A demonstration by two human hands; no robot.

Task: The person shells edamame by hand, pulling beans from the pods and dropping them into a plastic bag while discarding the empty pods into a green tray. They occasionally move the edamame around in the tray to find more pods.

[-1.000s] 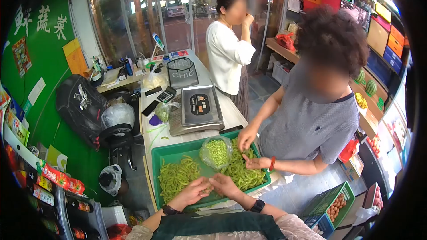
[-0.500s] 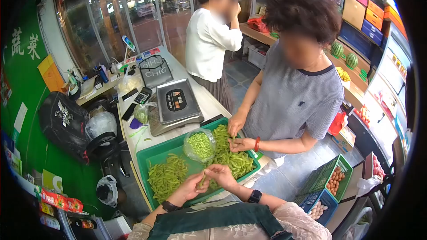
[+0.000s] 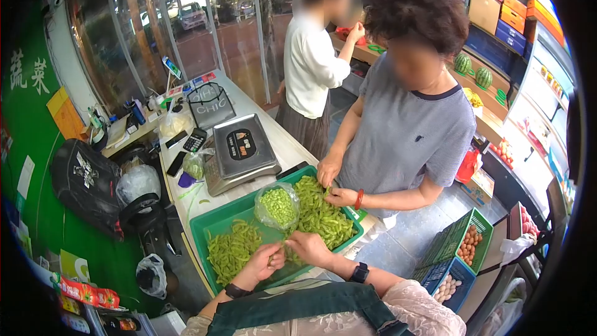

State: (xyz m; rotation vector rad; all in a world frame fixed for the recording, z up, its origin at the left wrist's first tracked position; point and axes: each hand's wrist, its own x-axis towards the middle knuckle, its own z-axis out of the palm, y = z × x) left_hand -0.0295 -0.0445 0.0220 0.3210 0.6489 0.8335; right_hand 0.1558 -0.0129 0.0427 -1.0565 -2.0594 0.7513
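Note:
Low over the front of a green tray, my left hand and my right hand are closed with fingertips nearly meeting. Between them is a green soybean pod, mostly covered by the fingers. Unshelled pods lie in a heap at the tray's left, and a larger heap of pods fills the right side. A clear plastic bag of shelled green beans sits between the heaps. Across the tray, a co-worker's hands pinch at a pod over the right heap.
Behind the tray stands a weighing scale on the counter, beside a calculator and a small bag of greens. A person in white stands beyond. Crates of eggs are at right, a black chair at left.
My hands have shifted slightly, and the pod between them shows less. The co-worker's hands moved a little within the right heap. The person in white turned and moved right, lowering a hand.

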